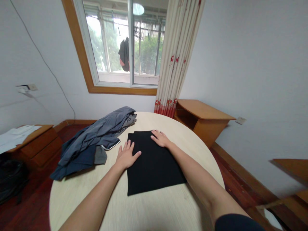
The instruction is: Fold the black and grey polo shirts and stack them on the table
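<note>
A black folded garment (pixel 154 166) lies flat on the round light-wood table (pixel 141 211); its exact kind does not show. My left hand (pixel 126 155) rests at its left edge, fingers spread, the thumb lying over the black cloth. At the far right corner, my right hand (pixel 160 138) lies flat on the fabric with its fingers stretched out. My right forearm covers part of the garment's right side. To the left of my left hand is a loose heap of grey and dark blue clothes (pixel 93 138), partly hanging over the table's edge.
Beyond the table stand a wooden desk (pixel 204 110) and a patterned curtain (pixel 174 61) beside the window (pixel 115 77). On the left, a low wooden cabinet (pixel 44 146) carries white papers or cloth, with a black bag (pixel 12 179) on the floor before it.
</note>
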A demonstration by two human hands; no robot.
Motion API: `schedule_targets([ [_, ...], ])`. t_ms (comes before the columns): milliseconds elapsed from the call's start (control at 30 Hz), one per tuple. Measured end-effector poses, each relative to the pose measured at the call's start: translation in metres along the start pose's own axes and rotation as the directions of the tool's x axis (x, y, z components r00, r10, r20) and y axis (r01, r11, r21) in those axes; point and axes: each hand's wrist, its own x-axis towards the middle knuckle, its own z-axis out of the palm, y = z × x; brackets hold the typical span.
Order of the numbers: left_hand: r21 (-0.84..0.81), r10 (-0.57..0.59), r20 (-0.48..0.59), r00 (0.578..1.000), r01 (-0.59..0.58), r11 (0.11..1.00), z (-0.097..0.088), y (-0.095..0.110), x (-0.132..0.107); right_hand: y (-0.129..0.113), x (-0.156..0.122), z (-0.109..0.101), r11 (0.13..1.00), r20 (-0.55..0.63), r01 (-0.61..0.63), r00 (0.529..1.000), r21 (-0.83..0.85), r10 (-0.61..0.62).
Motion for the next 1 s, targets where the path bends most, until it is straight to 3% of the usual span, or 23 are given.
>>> schedule_targets([
  [133, -0.024, 0.015, -0.005, 1.0, -0.015, 1.0, 0.002, -0.005, 0.002, 0.042, -0.02, -0.01, 0.981, -0.056, -0.182, 0.981, 0.071, 0.187],
  [267, -0.021, 0.04, -0.043, 0.998, -0.041, 0.999, -0.007, 0.001, -0.009, 0.057, -0.045, -0.015, 0.97, -0.079, -0.206, 0.973, 0.125, 0.217],
  [333, -0.009, 0.158, -0.086, 0.984, -0.159, 0.987, -0.015, 0.014, -0.024, 0.056, -0.057, -0.016, 0.971, -0.091, -0.195, 0.974, 0.14, 0.208],
  [400, -0.027, 0.346, -0.088, 0.934, -0.349, 0.937, -0.021, 0.032, -0.041, 0.053, -0.067, -0.015, 0.974, -0.105, -0.173, 0.976, 0.144, 0.189],
  [467, -0.078, 0.514, -0.041, 0.857, -0.516, 0.853, -0.021, 0.051, -0.056, 0.051, -0.075, -0.013, 0.977, -0.113, -0.151, 0.979, 0.149, 0.169],
  [533, -0.127, 0.624, 0.025, 0.781, -0.617, 0.777, -0.016, 0.065, -0.067, 0.05, -0.082, -0.012, 0.977, -0.115, -0.134, 0.981, 0.165, 0.154],
  [600, -0.157, 0.661, 0.06, 0.748, -0.647, 0.746, -0.009, 0.072, -0.072, 0.053, -0.086, -0.011, 0.975, -0.105, -0.116, 0.985, 0.188, 0.138],
  [700, -0.182, 0.649, 0.058, 0.759, -0.631, 0.754, -0.005, 0.074, -0.071, 0.059, -0.092, -0.012, 0.972, -0.07, -0.078, 0.993, 0.221, 0.096],
  [800, -0.21, 0.636, 0.066, 0.769, -0.612, 0.762, -0.012, 0.065, -0.064, 0.062, -0.098, -0.018, 0.959, -0.036, -0.038, 0.998, 0.28, 0.05],
  [933, -0.157, 0.52, 0.046, 0.853, -0.508, 0.847, -0.031, 0.029, -0.046, 0.06, -0.109, -0.031, 0.909, 0.048, 0.053, 0.996, 0.413, -0.08],
  [1000, -0.156, 0.451, 0.092, 0.888, -0.434, 0.887, -0.039, 0.005, -0.037, 0.057, -0.113, -0.039, 0.901, 0.125, 0.071, 0.983, 0.428, -0.137],
])
